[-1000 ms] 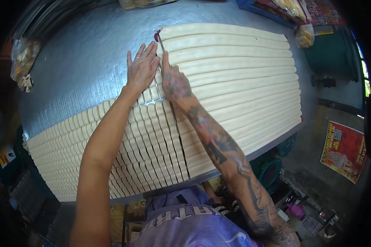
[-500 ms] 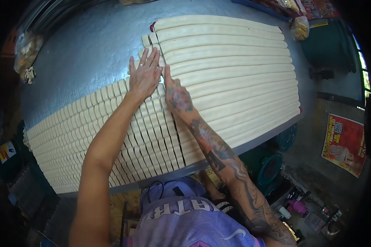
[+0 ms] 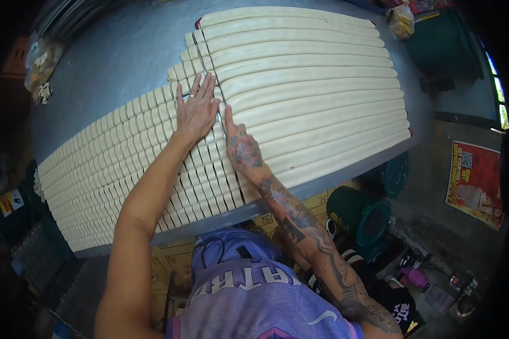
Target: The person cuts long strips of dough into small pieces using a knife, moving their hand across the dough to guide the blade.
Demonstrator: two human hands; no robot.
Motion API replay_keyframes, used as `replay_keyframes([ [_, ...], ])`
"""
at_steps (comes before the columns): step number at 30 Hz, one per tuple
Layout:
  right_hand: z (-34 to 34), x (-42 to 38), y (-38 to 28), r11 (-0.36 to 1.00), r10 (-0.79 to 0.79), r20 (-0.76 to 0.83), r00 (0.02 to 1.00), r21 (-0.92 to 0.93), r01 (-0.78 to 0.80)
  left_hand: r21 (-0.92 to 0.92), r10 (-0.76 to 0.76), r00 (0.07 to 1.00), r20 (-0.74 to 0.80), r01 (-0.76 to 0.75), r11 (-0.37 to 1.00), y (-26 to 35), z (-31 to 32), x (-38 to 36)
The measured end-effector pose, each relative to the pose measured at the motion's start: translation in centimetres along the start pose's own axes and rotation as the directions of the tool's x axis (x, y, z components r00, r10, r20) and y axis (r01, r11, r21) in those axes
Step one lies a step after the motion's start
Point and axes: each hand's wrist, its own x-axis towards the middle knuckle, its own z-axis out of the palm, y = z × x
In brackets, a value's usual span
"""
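Note:
Long pale dough rolls [image 3: 316,103] lie side by side across the table, with rows of short cut dough pieces [image 3: 110,161] to their left. My left hand [image 3: 198,117] rests flat on the dough beside the cut line, its fingers stretched away from me. Just to its right, my right hand [image 3: 243,148] is closed with the index finger extended forward along a narrow metal blade [image 3: 218,121], apparently a knife. The handle is hidden under my right hand. Dark, narrow gaps run across the rolls above and below both hands.
The grey metal table [image 3: 119,59] extends beyond the dough. Bagged goods [image 3: 44,59] sit at its far left, and another bag [image 3: 402,21] at the far right. Below the table's near edge stand a green lidded bin [image 3: 359,217] and a person in dark clothing [image 3: 393,302].
Both hands have moved nearer to me along the cut line, and the gap across the far rolls shows more. The whole view has shifted slightly.

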Motion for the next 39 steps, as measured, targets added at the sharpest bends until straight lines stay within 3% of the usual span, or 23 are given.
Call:
replay_keyframes([
  [2,-0.2,-3.3,-0.3,0.995,-0.039,-0.022,0.999,-0.094,0.037,-0.035,0.001,1.0,0.008,0.0,0.999,0.1,-0.3,-0.4],
  [4,-1.5,-5.1,-0.5,0.999,0.028,0.047,0.998,0.043,-0.03,-0.055,-0.077,0.997,-0.013,0.076,0.996,1.0,-1.0,-1.2],
  [6,-1.0,-5.1,-0.3,0.997,0.012,0.013,1.0,0.07,-0.012,-0.09,-0.075,0.997,0.004,0.075,0.993,2.9,-1.7,-3.8],
  [8,-0.7,-5.5,-0.2,0.994,0.003,-0.015,1.0,0.107,-0.002,-0.072,0.048,0.993,0.108,-0.04,0.997,4.5,-0.7,-6.8],
  [11,-0.6,-7.9,-0.4,0.988,0.023,-0.054,0.998,0.155,-0.014,-0.052,0.029,0.999,0.035,-0.027,0.998,5.4,0.1,-8.0],
  [13,-0.5,-11.7,-0.5,0.996,0.056,0.167,0.984,-0.079,-0.043,-0.061,-0.001,0.999,0.039,0.003,0.998,5.8,-0.2,-7.7],
  [14,-0.7,-13.5,-0.7,0.996,0.053,0.167,0.985,-0.082,-0.04,-0.062,-0.003,0.999,0.036,0.005,0.998,5.9,-0.3,-7.9],
  [18,-1.0,-17.1,-0.9,0.995,0.078,0.066,0.995,0.059,-0.081,-0.087,-0.093,0.995,0.038,0.096,0.992,8.4,-1.8,-11.0],
  [20,1.1,-17.0,0.1,0.994,0.011,0.046,0.999,0.107,-0.016,-0.123,-0.059,0.983,0.175,0.081,0.989,11.1,-2.5,-14.8],
  [23,0.3,-19.4,-0.5,0.984,0.026,-0.038,0.999,0.18,-0.019,-0.105,-0.016,0.994,0.105,0.027,0.994,12.4,-0.1,-18.3],
  [24,0.9,-20.7,-0.6,0.983,0.036,-0.045,0.998,0.183,-0.027,-0.109,-0.022,0.998,0.055,0.028,0.994,12.6,0.0,-18.2],
  [26,2.3,-24.0,-0.5,0.99,0.032,-0.056,0.998,-0.135,-0.039,-0.085,-0.019,0.999,0.05,0.024,0.996,13.1,-0.3,-18.9],
  [29,2.0,-25.3,-0.5,0.996,-0.005,-0.112,0.994,-0.086,-0.004,-0.073,-0.101,0.995,0.002,0.101,0.992,14.1,-0.8,-20.5],
  [34,2.0,-29.3,-0.4,0.998,0.009,-0.169,0.986,0.055,0.001,-0.019,-0.035,0.999,0.036,0.036,0.999,16.3,-0.6,-24.4],
  [36,1.2,-33.6,0.1,0.996,-0.014,0.154,0.988,-0.08,0.027,-0.021,-0.068,0.996,0.056,0.069,0.997,16.5,-0.4,-24.3],
  [39,-4.9,-37.8,-0.1,0.999,-0.047,0.114,0.992,0.0,0.047,-0.087,-0.072,0.994,0.076,0.079,0.993,16.3,-0.7,-24.5],
])
